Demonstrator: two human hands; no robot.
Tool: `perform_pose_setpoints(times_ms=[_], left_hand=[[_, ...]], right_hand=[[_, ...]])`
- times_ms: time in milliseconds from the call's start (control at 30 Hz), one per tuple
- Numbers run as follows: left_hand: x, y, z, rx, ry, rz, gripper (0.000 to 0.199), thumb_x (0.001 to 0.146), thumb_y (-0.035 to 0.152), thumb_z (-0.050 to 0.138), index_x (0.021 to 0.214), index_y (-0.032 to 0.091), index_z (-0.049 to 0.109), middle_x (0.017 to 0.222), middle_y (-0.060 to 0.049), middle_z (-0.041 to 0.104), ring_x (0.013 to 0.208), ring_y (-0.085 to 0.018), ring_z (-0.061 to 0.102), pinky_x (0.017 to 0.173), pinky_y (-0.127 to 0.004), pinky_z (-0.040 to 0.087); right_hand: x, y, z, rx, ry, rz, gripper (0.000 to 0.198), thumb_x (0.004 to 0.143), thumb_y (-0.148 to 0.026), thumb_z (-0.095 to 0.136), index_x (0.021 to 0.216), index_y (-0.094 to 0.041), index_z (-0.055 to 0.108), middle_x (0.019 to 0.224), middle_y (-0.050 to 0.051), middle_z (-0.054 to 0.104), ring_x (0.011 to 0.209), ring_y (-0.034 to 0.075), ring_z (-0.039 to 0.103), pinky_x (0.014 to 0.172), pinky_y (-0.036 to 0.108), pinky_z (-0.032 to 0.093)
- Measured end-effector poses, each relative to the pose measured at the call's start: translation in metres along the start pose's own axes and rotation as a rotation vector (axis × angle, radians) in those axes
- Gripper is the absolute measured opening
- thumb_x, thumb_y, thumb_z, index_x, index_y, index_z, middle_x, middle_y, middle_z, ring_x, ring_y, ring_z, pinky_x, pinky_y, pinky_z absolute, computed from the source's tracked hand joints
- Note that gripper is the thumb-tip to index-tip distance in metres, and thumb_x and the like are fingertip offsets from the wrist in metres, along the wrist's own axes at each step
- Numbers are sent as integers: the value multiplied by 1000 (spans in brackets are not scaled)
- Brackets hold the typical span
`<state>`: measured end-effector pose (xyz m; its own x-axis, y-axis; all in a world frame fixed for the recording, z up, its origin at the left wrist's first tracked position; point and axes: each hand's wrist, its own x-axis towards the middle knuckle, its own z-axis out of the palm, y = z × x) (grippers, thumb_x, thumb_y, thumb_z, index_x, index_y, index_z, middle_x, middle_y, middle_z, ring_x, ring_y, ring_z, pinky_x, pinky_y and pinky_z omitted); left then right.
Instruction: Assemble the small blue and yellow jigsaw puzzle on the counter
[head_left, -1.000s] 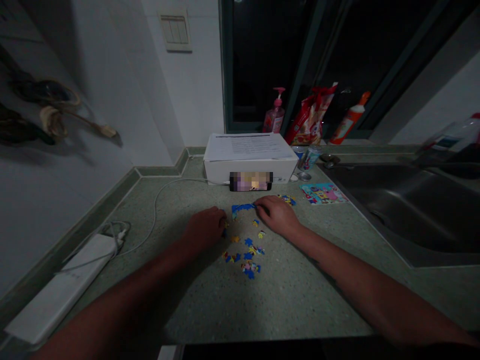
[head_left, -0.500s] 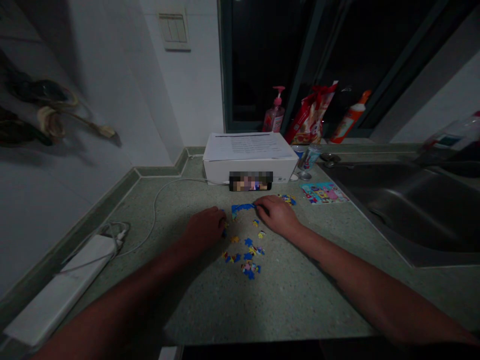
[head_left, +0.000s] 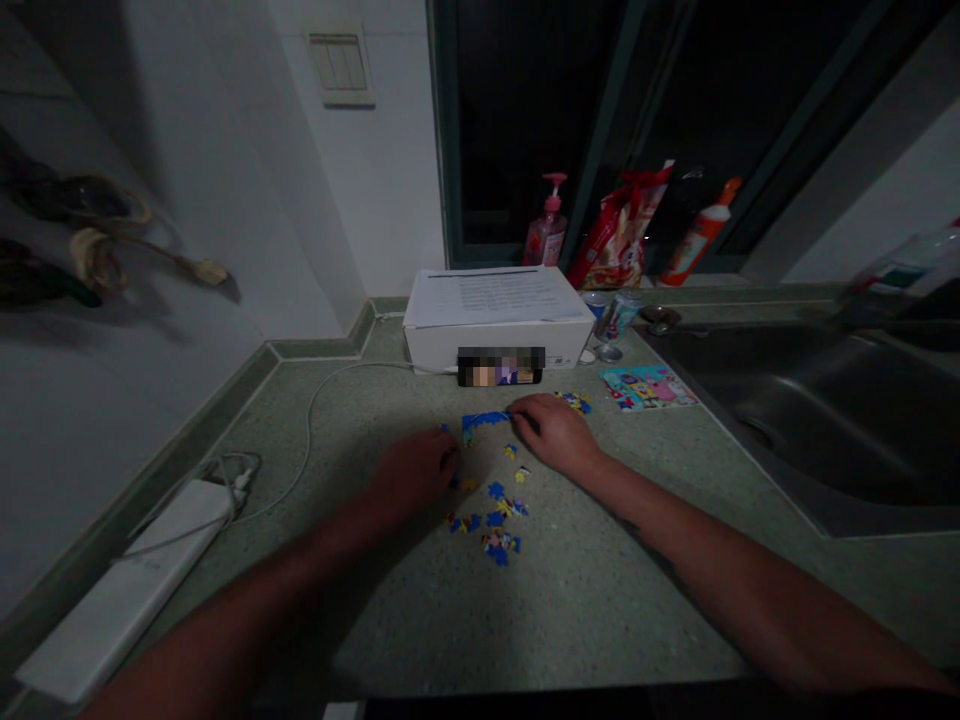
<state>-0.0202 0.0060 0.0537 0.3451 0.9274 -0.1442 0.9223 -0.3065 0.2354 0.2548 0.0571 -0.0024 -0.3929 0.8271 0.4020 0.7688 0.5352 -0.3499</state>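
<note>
A joined strip of blue jigsaw puzzle pieces [head_left: 484, 419] lies on the counter, with a greenish piece at its left end. My right hand [head_left: 553, 430] rests at the strip's right end, fingers bent and fingertips on it. My left hand [head_left: 418, 465] is just left of the strip, low over the counter, its fingers curled together; whatever is in them is hidden. Loose puzzle pieces [head_left: 496, 490] in blue and yellow are scattered between and below the hands. Another cluster of pieces [head_left: 577, 402] sits behind my right hand.
A phone [head_left: 501, 372] leans on a white box [head_left: 427, 345] topped with a printed sheet. To the right are a colourful picture card [head_left: 646, 387], a can [head_left: 621, 315] and a sink [head_left: 825, 400]. A white power strip [head_left: 142, 570] with a cable lies at left.
My left hand has moved slightly down towards me, uncovering a blue piece behind its fingers. My right hand stays at the strip. The view has shifted a little.
</note>
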Motion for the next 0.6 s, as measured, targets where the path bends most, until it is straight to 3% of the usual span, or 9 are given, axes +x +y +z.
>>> perform_pose_setpoints(times_ms=[267,433,600], left_hand=[[-5,6,6,-31,-8,59,29,113,25,54,113,22,82,116,-10,81,109,-28,77,93,-38,56],[2,-6,4,-43,103,27,27,110,20,56,120,23,82,118,-9,80,110,-27,76,95,-36,57],[12,-27,3,-11,252,2,26,111,20,56,112,21,81,113,-9,78,110,-26,75,97,-35,57]], right_hand=[[0,0,0,5,-1,2,20,105,-14,66,115,-21,82,116,12,87,111,30,80,102,46,60],[-1,-1,-2,8,-8,-16,21,105,-15,65,116,-20,82,115,12,87,110,30,79,102,45,60],[-2,-2,-15,16,-13,-21,22,108,-17,62,117,-19,82,115,14,84,110,30,78,99,46,60]])
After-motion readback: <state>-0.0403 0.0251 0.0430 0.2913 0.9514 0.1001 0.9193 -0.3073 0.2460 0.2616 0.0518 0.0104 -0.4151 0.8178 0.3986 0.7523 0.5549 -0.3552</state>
